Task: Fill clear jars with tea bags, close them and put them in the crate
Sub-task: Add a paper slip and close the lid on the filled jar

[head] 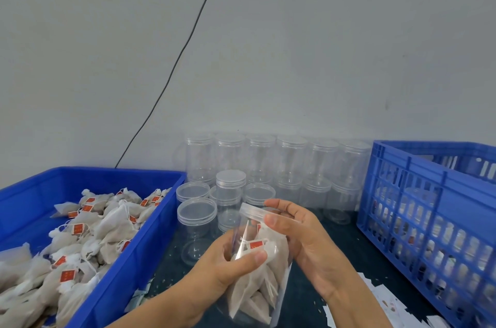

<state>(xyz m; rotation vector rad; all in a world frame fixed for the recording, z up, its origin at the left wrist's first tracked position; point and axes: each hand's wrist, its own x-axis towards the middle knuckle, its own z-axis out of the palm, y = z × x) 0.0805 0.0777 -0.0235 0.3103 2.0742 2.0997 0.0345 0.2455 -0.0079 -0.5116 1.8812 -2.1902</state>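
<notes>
Head | left hand [228, 260] grips filled jar [257, 274] | right hand [298, 231] pinches its lid [255, 212]

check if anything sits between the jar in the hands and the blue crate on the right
Nothing visible does. The jar, held by the left hand with the right hand on its lid, has only bare dark table between it and the crate.

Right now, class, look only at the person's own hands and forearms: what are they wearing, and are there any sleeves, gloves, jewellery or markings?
Both the left hand and the right hand are bare: no gloves. No rings, watch or wristbands show. Both forearms are uncovered down to the frame's lower edge, so no sleeve is visible. The nails look short and unpainted. No markings are visible.
</notes>
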